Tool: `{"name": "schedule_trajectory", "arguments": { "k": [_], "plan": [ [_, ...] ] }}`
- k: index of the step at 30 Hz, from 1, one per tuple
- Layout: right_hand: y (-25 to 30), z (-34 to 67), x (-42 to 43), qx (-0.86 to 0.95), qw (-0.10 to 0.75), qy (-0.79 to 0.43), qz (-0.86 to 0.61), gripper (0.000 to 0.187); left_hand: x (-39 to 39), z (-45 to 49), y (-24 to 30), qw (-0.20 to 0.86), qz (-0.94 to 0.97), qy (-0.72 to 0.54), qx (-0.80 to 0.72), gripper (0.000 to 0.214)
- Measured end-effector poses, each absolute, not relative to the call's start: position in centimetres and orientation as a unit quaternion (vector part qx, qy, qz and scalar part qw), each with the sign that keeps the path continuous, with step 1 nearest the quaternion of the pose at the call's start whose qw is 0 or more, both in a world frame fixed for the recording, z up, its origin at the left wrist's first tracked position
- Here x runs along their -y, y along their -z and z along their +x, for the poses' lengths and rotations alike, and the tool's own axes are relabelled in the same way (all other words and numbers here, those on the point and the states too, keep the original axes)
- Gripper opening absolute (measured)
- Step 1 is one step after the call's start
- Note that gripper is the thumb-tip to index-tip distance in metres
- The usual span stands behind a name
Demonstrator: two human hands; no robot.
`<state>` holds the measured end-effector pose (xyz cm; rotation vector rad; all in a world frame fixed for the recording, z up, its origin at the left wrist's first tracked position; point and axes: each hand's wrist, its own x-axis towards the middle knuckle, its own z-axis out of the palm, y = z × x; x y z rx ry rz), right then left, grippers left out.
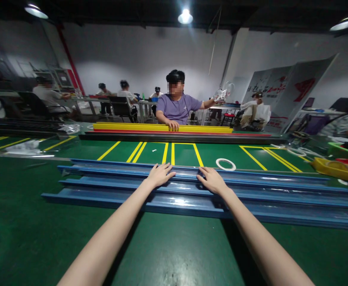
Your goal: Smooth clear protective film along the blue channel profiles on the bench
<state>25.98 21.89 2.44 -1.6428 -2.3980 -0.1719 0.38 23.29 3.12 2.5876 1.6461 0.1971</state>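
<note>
Several long blue channel strips [102,196] lie side by side across the green table, running left to right. My left hand [160,175] rests on the far strips, its fingers stretched out to the right. On the same far strips, a short way to the right, lies my right hand [212,180] with its fingers apart and pointing left. Both hands touch the strips from above, and neither is wrapped round one. The undersides of my fingers are hidden.
Beyond are yellow tape lines on the green table [147,155], a white tape ring [225,164], and yellow [203,129], red and black [162,137] strips. A co-worker [178,105] opposite rests a hand on the yellow strip. Yellow trays [336,170] stand at right.
</note>
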Motion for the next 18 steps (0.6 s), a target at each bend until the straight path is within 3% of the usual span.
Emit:
{"name": "schedule_trajectory", "arguments": {
  "k": [5, 10, 18],
  "plan": [
    [-2.9, 26.5, -22.6, 0.829, 0.099, 0.052, -0.548, 0.057, -23.6, 0.8, -3.8, 0.035, 0.841, -0.049, -0.538, 0.061],
    [-3.4, 26.8, -24.2, 0.835, 0.07, 0.039, -0.545, 0.05, -24.3, 0.8, -4.1, 0.021, 0.847, -0.032, -0.531, 0.06],
    [-4.0, 26.7, -25.4, 0.84, 0.043, -0.027, -0.54, 0.06, -24.9, 1.3, -4.3, -0.043, 0.868, -0.005, -0.494, 0.056]
  ]
}}
